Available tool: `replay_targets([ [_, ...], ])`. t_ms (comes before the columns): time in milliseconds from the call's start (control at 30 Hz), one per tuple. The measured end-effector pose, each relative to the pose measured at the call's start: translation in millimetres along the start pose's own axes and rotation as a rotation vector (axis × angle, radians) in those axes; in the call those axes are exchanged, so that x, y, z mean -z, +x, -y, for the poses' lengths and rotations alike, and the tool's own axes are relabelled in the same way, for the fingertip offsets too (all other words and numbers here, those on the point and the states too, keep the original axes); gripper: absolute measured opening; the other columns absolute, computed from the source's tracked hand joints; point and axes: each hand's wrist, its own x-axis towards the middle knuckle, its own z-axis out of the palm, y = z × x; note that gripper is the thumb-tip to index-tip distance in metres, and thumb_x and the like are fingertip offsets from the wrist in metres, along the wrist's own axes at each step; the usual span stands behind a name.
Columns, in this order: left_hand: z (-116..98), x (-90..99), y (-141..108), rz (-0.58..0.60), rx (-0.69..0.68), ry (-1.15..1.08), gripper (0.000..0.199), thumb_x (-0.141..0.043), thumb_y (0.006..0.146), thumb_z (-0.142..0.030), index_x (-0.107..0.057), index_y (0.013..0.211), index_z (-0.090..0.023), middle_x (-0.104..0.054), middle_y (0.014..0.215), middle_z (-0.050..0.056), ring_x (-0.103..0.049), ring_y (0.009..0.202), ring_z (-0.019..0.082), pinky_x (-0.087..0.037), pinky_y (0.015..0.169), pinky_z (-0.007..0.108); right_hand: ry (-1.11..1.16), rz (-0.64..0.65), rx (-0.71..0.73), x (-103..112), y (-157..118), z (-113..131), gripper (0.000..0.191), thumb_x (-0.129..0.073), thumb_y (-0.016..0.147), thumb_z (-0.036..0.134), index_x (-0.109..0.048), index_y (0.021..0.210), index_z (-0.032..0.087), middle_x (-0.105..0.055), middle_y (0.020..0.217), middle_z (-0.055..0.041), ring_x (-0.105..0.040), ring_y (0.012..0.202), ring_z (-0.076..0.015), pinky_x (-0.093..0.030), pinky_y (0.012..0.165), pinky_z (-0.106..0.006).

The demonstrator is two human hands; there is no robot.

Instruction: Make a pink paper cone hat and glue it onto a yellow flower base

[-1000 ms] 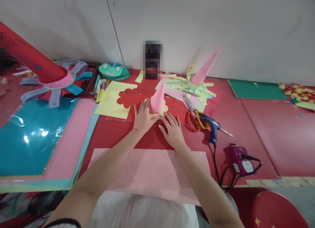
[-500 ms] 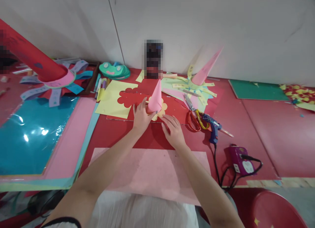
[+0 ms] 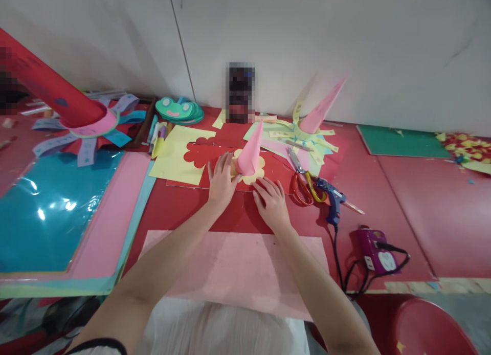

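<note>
A pink paper cone (image 3: pixel 249 153) stands on a cream flower-shaped paper (image 3: pixel 252 179), its tip leaning to the right. My left hand (image 3: pixel 222 183) lies at the flower's left side with fingers stretched out and the thumb by the cone's base. Near the flower's lower right edge rests my right hand (image 3: pixel 273 204), its fingers spread and fingertips at the paper. Neither hand is wrapped round anything. Under the flower lies red card (image 3: pixel 222 153) with scalloped edges, overlapping a yellow sheet (image 3: pixel 174 155).
Scissors (image 3: pixel 301 178) and a blue glue gun (image 3: pixel 333 204) lie to the right, with a cord running to a purple power box (image 3: pixel 378 252). Behind them stands another pink cone (image 3: pixel 322 109) with yellow strips. A red paper tube (image 3: pixel 57 86) leans at left. Pink paper (image 3: pixel 238 268) lies in front.
The pink cone and flower have shifted slightly right, and the cone leans more to the right. My left fingers have moved off the cone's side; my right hand has barely moved.
</note>
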Motion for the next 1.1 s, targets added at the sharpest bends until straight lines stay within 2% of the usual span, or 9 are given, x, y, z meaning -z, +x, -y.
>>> replay_targets([
  [100,0.4,0.7,-0.7,0.018,0.008,-0.005,0.056,-0.046,0.09,-0.023,-0.028,0.142,-0.019,-0.046,0.144,0.012,-0.037,0.137,0.024,-0.014,0.117,0.054,0.029,-0.038,0.022,2.2,1.0,0.9,0.03,-0.042,0.095,0.027,-0.066,0.112,0.022,-0.068,0.118,-0.0058,-0.059,0.115,-0.0193,-0.03,0.112,-0.047],
  [200,2.8,0.3,-0.7,0.081,-0.015,-0.068,0.058,-0.043,0.091,-0.02,-0.023,0.144,-0.022,-0.055,0.136,0.007,-0.047,0.13,0.02,-0.01,0.118,0.05,0.024,-0.069,0.036,3.3,1.6,1.2,0.033,-0.041,0.095,0.026,-0.061,0.12,0.019,-0.064,0.125,-0.0082,-0.054,0.122,-0.0196,-0.032,0.112,-0.045],
  [367,4.5,0.0,0.9,0.155,-0.06,-0.12,0.062,-0.048,0.089,-0.019,-0.023,0.145,-0.026,-0.06,0.132,0.002,-0.052,0.125,0.018,-0.007,0.119,0.048,-0.056,-0.012,-0.061,-2.3,-0.8,-3.9,0.048,-0.037,0.096,0.033,-0.041,0.14,0.014,-0.048,0.143,-0.0112,-0.033,0.139,-0.0234,-0.028,0.113,-0.048],
  [500,2.4,0.9,2.2,0.184,-0.062,-0.111,0.059,-0.048,0.089,-0.017,-0.027,0.143,-0.026,-0.061,0.13,0.001,-0.053,0.124,0.017,-0.007,0.119,0.048,-0.095,0.033,-0.148,-7.7,-3.5,-8.5,0.051,-0.032,0.097,0.039,-0.04,0.141,0.014,-0.047,0.143,-0.0118,-0.033,0.139,-0.0256,-0.026,0.114,-0.051],
  [667,2.3,0.9,2.2,0.184,-0.07,-0.086,0.056,-0.044,0.089,-0.014,-0.03,0.142,-0.026,-0.06,0.131,0.002,-0.052,0.125,0.017,-0.009,0.119,0.049,-0.135,0.073,-0.163,-7.3,-3.8,-7.3,0.053,-0.03,0.098,0.041,-0.038,0.143,0.014,-0.042,0.147,-0.0113,-0.027,0.142,-0.0257,-0.022,0.114,-0.052],
  [900,5.3,-6.1,2.4,0.093,-0.082,-0.06,0.051,-0.04,0.087,-0.009,-0.04,0.136,-0.022,-0.053,0.139,0.006,-0.042,0.134,0.019,-0.016,0.118,0.051,-0.164,0.062,-0.157,-8.5,-4.2,-6.4,0.052,-0.032,0.097,0.042,-0.04,0.141,0.014,-0.043,0.146,-0.0132,-0.027,0.142,-0.0261,-0.023,0.113,-0.053],
  [1100,11.4,-6.0,5.2,-0.139,-0.029,-0.233,0.044,-0.038,0.09,-0.015,-0.043,0.134,-0.019,-0.045,0.144,0.011,-0.038,0.136,0.022,-0.039,0.109,0.042,-0.215,0.06,-0.097,-3.6,-0.5,-2.2,0.047,-0.033,0.097,0.036,-0.05,0.133,0.012,-0.053,0.135,-0.0161,-0.039,0.133,-0.0275,-0.024,0.112,-0.053],
])
